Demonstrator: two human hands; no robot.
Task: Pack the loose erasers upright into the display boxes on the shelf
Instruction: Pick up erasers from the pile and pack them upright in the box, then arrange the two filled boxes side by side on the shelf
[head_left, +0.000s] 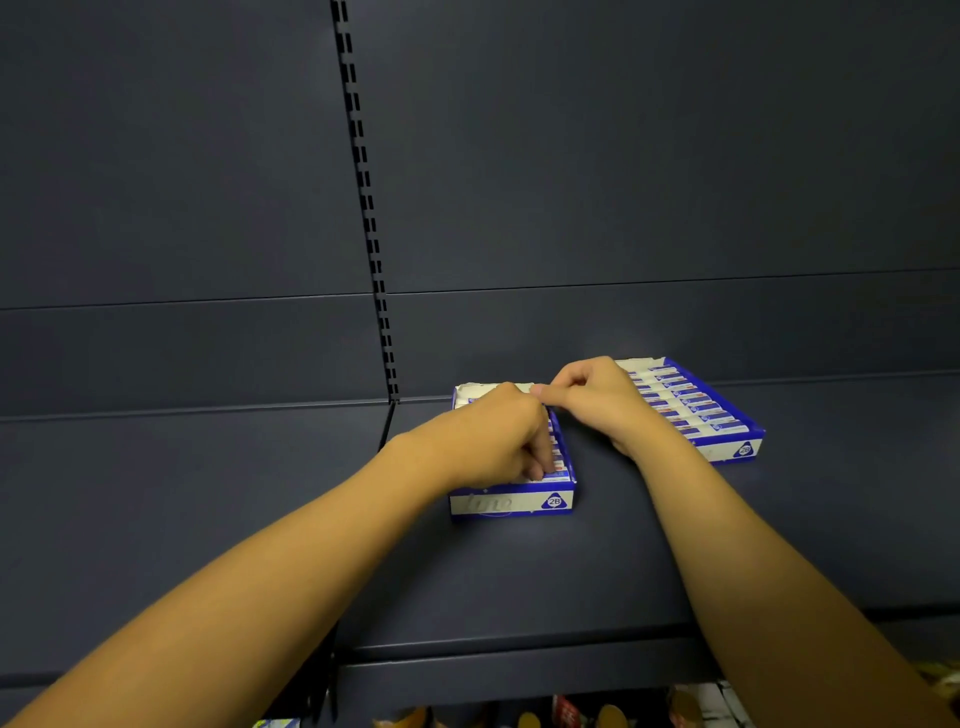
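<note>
Near box (511, 501): your left hand (488, 441) covers its erasers (557, 457), fingers curled in.
Far box (727, 447): full upright row (685, 405).
Right hand (597, 400): fingertips pinched together; contents unclear.

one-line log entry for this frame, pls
left hand: in left display box, fingers on erasers | right hand: pinching at that box's back edge | right display box: full row, untouched | shelf

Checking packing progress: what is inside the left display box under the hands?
The left display box shows a row of erasers on edge along its right side. The left hand covers most of the interior, so whether it is full cannot be seen. The right hand reaches its back corner.
</note>
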